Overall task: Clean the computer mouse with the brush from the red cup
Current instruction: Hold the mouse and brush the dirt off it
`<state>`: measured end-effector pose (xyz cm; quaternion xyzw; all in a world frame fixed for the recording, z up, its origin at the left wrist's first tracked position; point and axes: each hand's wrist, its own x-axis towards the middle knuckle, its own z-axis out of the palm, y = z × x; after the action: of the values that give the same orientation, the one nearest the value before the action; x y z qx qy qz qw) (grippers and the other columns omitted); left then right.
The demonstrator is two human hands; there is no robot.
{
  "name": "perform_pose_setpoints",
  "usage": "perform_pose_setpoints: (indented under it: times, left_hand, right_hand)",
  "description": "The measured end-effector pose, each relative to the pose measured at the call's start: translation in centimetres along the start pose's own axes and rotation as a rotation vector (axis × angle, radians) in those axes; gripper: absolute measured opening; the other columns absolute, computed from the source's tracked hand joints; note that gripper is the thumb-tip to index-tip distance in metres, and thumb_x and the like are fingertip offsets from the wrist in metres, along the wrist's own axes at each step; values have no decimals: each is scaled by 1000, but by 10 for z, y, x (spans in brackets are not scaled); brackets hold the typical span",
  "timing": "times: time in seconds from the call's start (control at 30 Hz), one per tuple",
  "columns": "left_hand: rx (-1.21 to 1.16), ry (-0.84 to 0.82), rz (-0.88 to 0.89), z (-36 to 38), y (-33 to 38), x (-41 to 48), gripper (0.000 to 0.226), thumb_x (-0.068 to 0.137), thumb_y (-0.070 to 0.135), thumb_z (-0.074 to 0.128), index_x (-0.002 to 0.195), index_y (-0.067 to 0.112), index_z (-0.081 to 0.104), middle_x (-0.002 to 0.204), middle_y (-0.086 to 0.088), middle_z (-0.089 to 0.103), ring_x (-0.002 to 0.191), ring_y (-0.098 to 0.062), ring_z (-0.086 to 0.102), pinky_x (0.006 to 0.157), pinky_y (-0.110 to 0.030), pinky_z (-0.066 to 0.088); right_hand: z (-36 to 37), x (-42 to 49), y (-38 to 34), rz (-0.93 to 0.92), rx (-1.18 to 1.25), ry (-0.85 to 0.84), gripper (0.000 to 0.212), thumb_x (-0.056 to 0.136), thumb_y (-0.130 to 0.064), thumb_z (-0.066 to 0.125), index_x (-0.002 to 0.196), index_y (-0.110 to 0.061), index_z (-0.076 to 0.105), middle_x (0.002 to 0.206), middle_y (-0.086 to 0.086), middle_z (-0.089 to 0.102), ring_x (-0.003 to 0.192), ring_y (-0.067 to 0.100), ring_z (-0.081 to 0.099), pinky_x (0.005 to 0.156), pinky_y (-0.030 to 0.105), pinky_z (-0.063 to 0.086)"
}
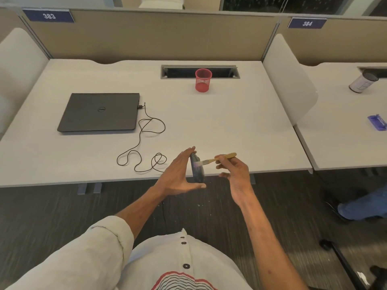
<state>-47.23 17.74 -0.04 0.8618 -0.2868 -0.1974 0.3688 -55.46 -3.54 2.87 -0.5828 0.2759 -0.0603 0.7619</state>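
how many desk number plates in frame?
2. Plate 383 at upper left, above this desk; plate 384 at upper right, above the neighbouring desk. Others may lie outside the frame.

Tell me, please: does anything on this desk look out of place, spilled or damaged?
Nothing looks spilled or damaged. Only the black cable is untidy: it lies in loose loops on the desk from the closed laptop toward the left hand, which holds the mouse. The red cup stands upright.

Wooden-handled brush [217, 159], red mesh cup [203, 80]
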Motion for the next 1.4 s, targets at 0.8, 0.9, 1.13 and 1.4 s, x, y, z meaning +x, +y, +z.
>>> perform_pose_setpoints:
  times: [0.8, 0.9, 1.13, 1.4]
  left_hand:
    - [-44, 25, -113, -15, 5, -2, 139, 65, 83, 80, 173, 24, 15, 179, 2, 28, 163, -22, 34, 133, -50, 34]
    - [-31, 31, -118, -14, 4, -3, 134, 68, 75, 83, 173, 24, 16, 178, 2, 30, 162, -22, 36, 133, -51, 35]
    - [3, 38, -108, -12, 3, -1, 136, 73, 69, 92, 173, 23, 14, 179, 2, 29, 163, -21, 34, 134, -51, 33]
    - [41, 34, -96, -6, -2, -2, 136, 74, 68, 92, 174, 24, 10, 180, 3, 26, 164, -20, 31, 135, -49, 31]
  right_hand:
    - [-9, -9, 20, -335, -474, 126, 7, 94, -29, 88, 95, -22, 86, 95, -16, 82, 90, 8, 74, 69, 12, 55]
    - [1, -14, 18, -318, -426, 48, 6, 94, -29, 88, 94, -23, 88, 91, -15, 83, 89, 11, 74, 70, 13, 55]
    - [7, -16, 18, -330, -430, 86, 9, 95, -31, 87, 97, -22, 88, 95, -15, 83, 88, 11, 73, 68, 13, 55]
    - [4, -18, 9, -613, -583, 67, 8, 96, -36, 85, 104, -35, 85, 105, -16, 78, 87, 11, 73, 59, 12, 55]
